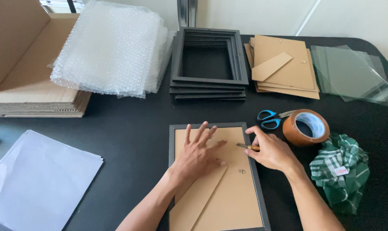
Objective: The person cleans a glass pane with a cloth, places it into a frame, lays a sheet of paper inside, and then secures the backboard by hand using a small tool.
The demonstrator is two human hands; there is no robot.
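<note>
Fingers of the left hand lie spread flat on the brown backing board of the picture frame, gripping nothing. Pinched in the right hand, a small tool touches the frame's right edge. Beyond that edge sit 1 tape roll, scissors and a green cloth.

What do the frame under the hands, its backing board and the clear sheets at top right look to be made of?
Frame: dark grey, matte, likely wood or plastic; unclear. Backing board: brown, dull fibreboard or cardboard, with flat uniform surface. Clear sheets: transparent, greenish edges with reflections, glass or acrylic.
</note>
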